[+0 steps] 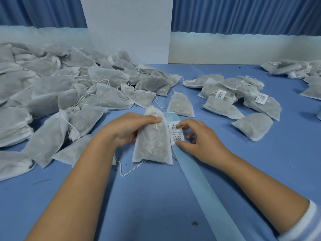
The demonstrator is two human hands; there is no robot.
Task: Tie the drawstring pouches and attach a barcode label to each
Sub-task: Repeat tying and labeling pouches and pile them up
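Note:
My left hand (128,130) grips a white drawstring pouch (152,145) by its tied neck, holding it upright on the blue table. Just right of the pouch lies a pale blue backing strip (196,173) carrying two barcode labels (176,133). My right hand (196,136) rests over the strip, its forefinger on the upper label's edge and its thumb at the lower label's corner. Whether a label is lifted I cannot tell. A loose drawstring (130,171) trails below the pouch.
A big heap of unlabelled pouches (52,94) fills the left. One single pouch (180,105) lies behind the strip. Labelled pouches (234,94) are piled at the right, more (291,68) at the far right. The blue table (156,206) stretches to a white wall panel (128,32).

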